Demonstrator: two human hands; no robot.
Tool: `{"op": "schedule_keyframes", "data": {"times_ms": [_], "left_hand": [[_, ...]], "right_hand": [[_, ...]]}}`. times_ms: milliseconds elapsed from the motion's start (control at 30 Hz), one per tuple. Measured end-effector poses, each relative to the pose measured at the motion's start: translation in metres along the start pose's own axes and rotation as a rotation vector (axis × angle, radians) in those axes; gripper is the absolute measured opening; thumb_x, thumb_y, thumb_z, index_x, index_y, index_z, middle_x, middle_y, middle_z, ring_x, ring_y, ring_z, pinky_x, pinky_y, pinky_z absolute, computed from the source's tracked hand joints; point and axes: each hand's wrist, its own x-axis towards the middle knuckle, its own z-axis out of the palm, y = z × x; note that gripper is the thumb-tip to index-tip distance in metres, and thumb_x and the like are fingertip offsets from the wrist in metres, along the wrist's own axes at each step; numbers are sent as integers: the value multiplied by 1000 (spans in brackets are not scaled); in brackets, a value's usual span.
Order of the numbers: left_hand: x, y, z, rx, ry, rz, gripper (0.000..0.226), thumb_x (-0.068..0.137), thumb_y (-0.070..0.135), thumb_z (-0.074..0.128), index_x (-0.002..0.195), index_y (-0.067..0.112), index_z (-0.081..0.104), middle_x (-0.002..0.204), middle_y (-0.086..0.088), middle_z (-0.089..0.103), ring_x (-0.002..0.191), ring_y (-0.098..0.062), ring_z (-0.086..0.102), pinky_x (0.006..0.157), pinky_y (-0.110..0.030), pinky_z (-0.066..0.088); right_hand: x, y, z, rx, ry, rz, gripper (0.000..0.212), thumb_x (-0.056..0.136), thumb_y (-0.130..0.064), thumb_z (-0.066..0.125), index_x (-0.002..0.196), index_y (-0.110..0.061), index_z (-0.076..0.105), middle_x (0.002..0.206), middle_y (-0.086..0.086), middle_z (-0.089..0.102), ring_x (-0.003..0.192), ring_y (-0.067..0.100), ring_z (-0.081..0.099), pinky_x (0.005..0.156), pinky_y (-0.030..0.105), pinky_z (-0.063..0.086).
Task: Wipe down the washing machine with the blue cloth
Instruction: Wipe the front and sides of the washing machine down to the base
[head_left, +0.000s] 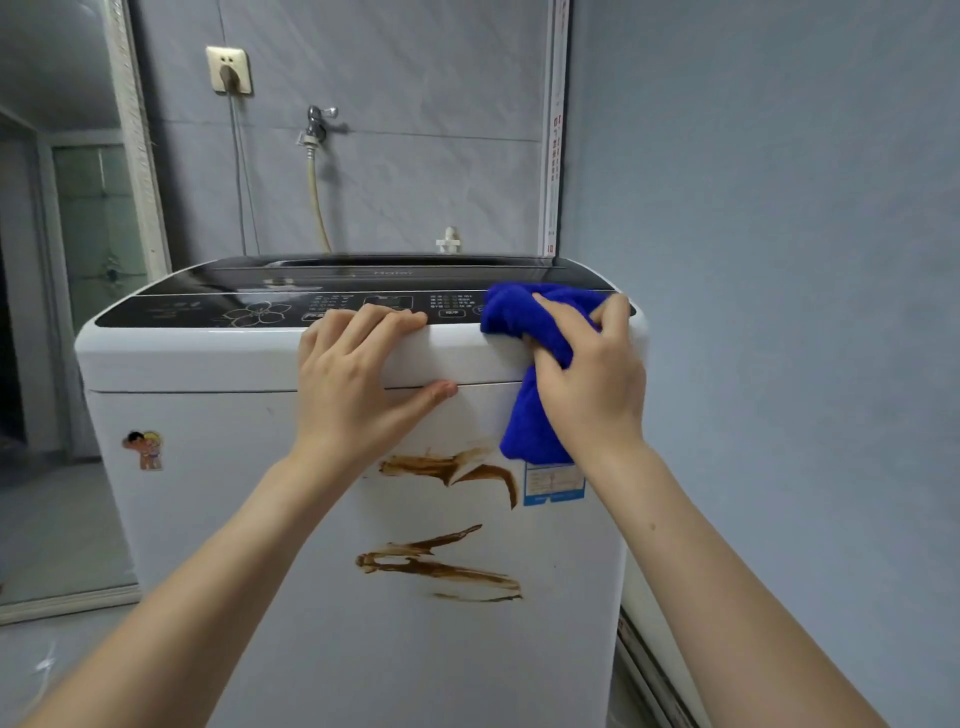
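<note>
Right hand (592, 379) clamped on blue cloth (524, 317) at washing machine (234, 467) top right front corner; left hand (353, 374) flat, bracing rim. Wiping rim. Next, probably: down to brown smears (452, 467), firm pressure.

Tap (318, 123) behind washing machine (208, 467) — socket (228, 69) leftward

Forearms (234, 571), left hand (358, 384) and right hand (592, 384) are bare.
</note>
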Motion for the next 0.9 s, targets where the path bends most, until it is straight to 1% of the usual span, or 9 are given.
{"op": "schedule_keyframes", "data": {"times_ms": [67,133,233,300,333,467,600,767,900], "left_hand": [[0,-1,1,3,3,3,61,78,67,61,119,22,63,113,3,61,105,-23,48,89,-37,32],[-1,-2,0,3,-1,4,62,78,67,60,120,22,63,114,3,61,106,-24,48,89,-37,31],[-1,-4,-2,-7,-15,11,63,78,67,60,123,23,62,118,3,61,109,-25,49,92,-37,32],[-1,-5,-2,-11,-20,17,63,78,66,62,124,24,61,119,5,61,109,-24,49,93,-37,32],[-1,-4,-2,-11,-18,17,62,77,65,64,124,24,61,119,5,61,109,-24,48,93,-37,32],[-1,-4,-1,-10,0,22,61,77,65,63,122,23,62,117,6,61,108,-20,46,91,-36,31],[-2,-6,1,-1,4,28,63,78,65,62,124,23,61,118,5,61,110,-21,46,92,-35,30],[-3,-4,0,-9,1,26,61,76,64,66,123,24,62,117,7,61,109,-20,47,93,-34,30],[-2,-2,-2,0,5,24,60,77,63,65,122,25,62,117,8,61,109,-18,45,93,-33,29]], "right_hand": [[18,-10,2,-36,-19,-4,38,90,-22,63,128,-25,63,101,0,34,80,20,48,67,27,39],[15,-9,5,-14,14,-18,41,89,-18,64,129,-25,62,101,0,34,80,20,49,65,26,40],[-18,7,7,29,58,-16,55,83,-8,68,134,-26,59,100,-3,32,79,10,39,60,9,31],[-40,15,9,30,56,-9,61,81,-5,70,136,-28,57,99,-5,33,77,5,35,60,4,26],[-47,16,11,31,61,-2,63,79,-3,71,136,-27,58,98,-5,33,76,5,35,60,5,27],[-34,4,16,42,110,29,62,77,0,69,133,-26,61,98,-1,35,76,11,41,60,22,37],[-23,3,18,60,128,4,61,79,-2,68,134,-26,59,99,-3,32,77,12,41,62,23,39],[-45,10,22,62,152,35,65,78,1,70,134,-28,58,96,-2,34,73,13,43,59,23,39],[-18,-6,18,80,131,75,52,83,-8,68,130,-27,62,98,-1,34,76,13,43,64,26,40]]}}
